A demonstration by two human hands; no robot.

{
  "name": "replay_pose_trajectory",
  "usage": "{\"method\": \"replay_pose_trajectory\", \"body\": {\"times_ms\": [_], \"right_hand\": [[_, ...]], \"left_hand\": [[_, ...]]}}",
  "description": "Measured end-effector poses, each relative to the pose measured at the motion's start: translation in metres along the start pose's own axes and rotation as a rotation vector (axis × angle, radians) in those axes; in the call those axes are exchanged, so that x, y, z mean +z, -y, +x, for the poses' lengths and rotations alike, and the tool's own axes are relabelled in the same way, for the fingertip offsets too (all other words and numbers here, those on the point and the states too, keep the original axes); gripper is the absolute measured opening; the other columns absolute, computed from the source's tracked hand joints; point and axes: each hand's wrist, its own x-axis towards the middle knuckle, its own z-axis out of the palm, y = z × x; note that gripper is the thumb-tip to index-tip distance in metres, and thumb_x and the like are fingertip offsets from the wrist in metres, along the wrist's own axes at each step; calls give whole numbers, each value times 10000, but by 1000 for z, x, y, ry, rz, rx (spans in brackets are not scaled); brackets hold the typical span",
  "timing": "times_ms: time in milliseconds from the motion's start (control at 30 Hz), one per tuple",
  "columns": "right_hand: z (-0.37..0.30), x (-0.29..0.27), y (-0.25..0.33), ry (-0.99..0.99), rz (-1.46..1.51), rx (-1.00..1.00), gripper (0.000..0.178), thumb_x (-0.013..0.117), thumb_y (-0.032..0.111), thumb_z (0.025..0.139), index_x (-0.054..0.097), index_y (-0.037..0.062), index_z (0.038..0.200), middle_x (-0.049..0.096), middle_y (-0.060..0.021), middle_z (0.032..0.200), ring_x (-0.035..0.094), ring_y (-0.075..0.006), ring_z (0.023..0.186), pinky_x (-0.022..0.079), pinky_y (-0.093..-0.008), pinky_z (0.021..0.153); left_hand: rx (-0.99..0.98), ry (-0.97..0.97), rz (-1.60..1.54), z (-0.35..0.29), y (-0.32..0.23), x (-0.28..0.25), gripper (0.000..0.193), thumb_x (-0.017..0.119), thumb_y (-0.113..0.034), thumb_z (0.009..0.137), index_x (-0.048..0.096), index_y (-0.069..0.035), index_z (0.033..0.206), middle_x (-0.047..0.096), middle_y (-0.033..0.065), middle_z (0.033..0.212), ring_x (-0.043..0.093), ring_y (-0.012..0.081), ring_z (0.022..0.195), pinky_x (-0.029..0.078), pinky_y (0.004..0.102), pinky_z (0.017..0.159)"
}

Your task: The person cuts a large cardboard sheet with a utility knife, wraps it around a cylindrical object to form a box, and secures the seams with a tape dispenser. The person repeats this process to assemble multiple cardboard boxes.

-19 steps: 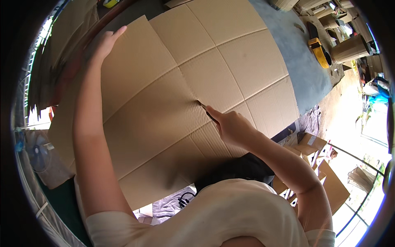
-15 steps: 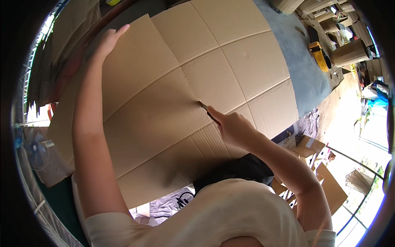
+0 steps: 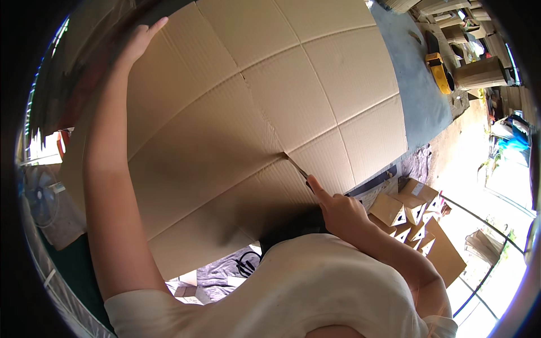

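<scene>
A large creased brown cardboard sheet [image 3: 332, 79] fills the middle of the view and tilts up on its left side. My left hand [image 3: 139, 40] is closed on its far left edge, thumb on the face, the other fingers mostly hidden. In my closed right hand [image 3: 341, 211] is a knife [image 3: 298, 168] with a thin blade, the handle largely covered by my fingers. The blade's tip touches the cardboard where two creases cross near the middle. From the tip, a rough cut line runs away along the crease toward the far side.
A blue-grey surface [image 3: 397, 56] extends beyond the sheet on the right, with a yellow-and-black tape dispenser [image 3: 440, 73] on it. Several small cardboard boxes [image 3: 416, 194] stand at my right. A fan [image 3: 42, 194] stands at the left, and a black cable [image 3: 246, 263] lies near my body.
My right hand has drawn the knife toward me and slightly right, and more of the rough line along the crease shows. My left hand and the sheet have shifted a little up and left.
</scene>
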Motion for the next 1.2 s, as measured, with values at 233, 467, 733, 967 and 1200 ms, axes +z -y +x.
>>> {"method": "replay_pose_trajectory", "body": {"times_ms": [233,467,733,967,1200], "right_hand": [[30,4,1,-48,-7,-50,627,489,110,831,198,141,1385,540,-173,543,576,-330,506,464,-435,500],[-11,17,-3,249,-124,101,792,537,49,719,145,142,1401,596,-159,676,612,-306,602,495,-389,535],[-14,34,-15,99,-23,20,683,505,92,786,186,147,1387,578,-171,613,593,-331,553,475,-431,508],[-35,40,-19,234,-109,59,755,535,86,731,181,130,1397,599,-163,660,619,-288,576,500,-378,480],[-66,48,-30,271,-116,50,715,487,90,779,153,153,1408,584,-175,702,608,-267,553,494,-369,451]], "left_hand": [[75,-112,-63,8,7,1,767,361,-699,789,555,39,714,507,83,631,497,194,640,412,338,701],[-11,-38,104,-13,3,-14,752,356,-647,830,606,61,811,567,102,655,525,209,663,416,335,741],[81,-17,-85,-10,22,-18,707,370,-611,848,628,45,905,614,86,744,546,180,734,413,311,767],[18,-59,-16,-16,36,-19,730,400,-634,819,617,62,850,597,108,729,543,192,731,413,317,752],[8,-144,93,-15,49,-19,831,374,-689,790,608,108,772,603,199,712,576,269,733,425,339,734]]}}
